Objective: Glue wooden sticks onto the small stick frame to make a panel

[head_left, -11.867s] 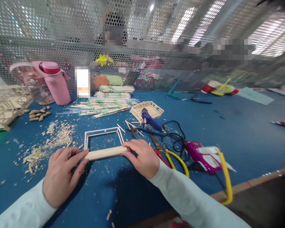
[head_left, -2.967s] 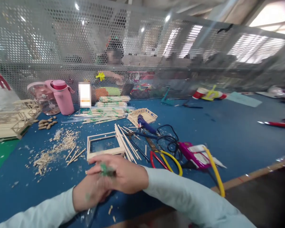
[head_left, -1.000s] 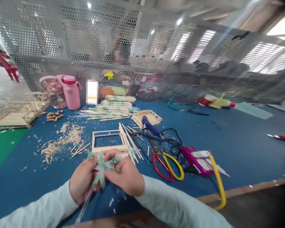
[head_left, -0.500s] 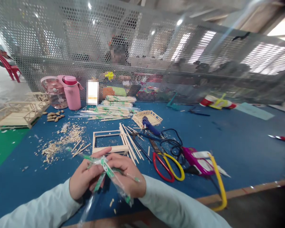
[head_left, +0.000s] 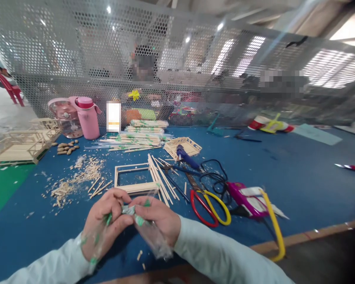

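Nearest: my left hand [head_left: 106, 221] and right hand [head_left: 159, 219] meet low over the blue table [head_left: 298, 177]. The thumb and forefingers of each pinch a clear, green-printed plastic wrapper [head_left: 155, 241] between them, and its loose tail hangs below my right palm (whether any stick remains inside, I cannot tell).

Just beyond: a square wooden frame [head_left: 139, 188] lies flat. Its near side is built up from several sticks and the other three sides are thin. Loose sticks [head_left: 159, 179] fan along its right edge, touching it.

Right of these: red-and-yellow scissors [head_left: 210, 205] and a blue glue gun [head_left: 186, 156]. Left: scattered wood offcuts [head_left: 77, 179].

Farther: stacked stick packs [head_left: 139, 138], a pink bottle [head_left: 87, 117], then the perforated screen [head_left: 195, 59].

Judged state: the wrapper is opened and the sticks are laid out. Three frame sides appear not yet thickened.
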The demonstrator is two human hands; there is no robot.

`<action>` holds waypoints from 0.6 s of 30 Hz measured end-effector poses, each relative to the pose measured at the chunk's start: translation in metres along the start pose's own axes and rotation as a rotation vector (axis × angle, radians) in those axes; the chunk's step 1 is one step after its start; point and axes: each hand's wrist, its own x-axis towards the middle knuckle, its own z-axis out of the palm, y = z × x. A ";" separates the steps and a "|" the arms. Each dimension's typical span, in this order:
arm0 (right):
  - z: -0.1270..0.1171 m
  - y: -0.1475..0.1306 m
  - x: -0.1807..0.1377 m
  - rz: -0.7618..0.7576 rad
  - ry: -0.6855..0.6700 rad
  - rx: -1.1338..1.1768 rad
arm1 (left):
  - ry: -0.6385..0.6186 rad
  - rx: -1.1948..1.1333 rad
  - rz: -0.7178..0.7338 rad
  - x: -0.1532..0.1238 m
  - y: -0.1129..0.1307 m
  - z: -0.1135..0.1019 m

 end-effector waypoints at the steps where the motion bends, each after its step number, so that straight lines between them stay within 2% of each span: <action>1: 0.001 0.002 0.000 0.001 0.010 -0.013 | 0.017 0.085 0.095 -0.001 -0.001 -0.002; 4: 0.004 0.006 0.000 -0.010 0.034 -0.033 | 0.004 0.191 0.218 -0.003 -0.006 -0.006; 9: 0.006 0.003 -0.002 -0.008 0.009 -0.084 | -0.151 0.077 0.030 -0.006 -0.012 -0.006; 11: 0.007 0.000 -0.004 0.007 0.029 -0.096 | -0.202 0.076 0.016 -0.007 -0.011 -0.005; 15: 0.010 -0.005 -0.007 0.028 0.097 -0.105 | -0.113 0.161 0.117 -0.005 -0.008 -0.002; 16: 0.011 -0.005 -0.007 0.021 0.109 -0.093 | -0.082 0.159 0.099 -0.004 -0.007 0.000; 18: 0.011 -0.004 -0.005 0.003 0.132 -0.064 | -0.064 0.060 -0.053 -0.004 -0.007 0.004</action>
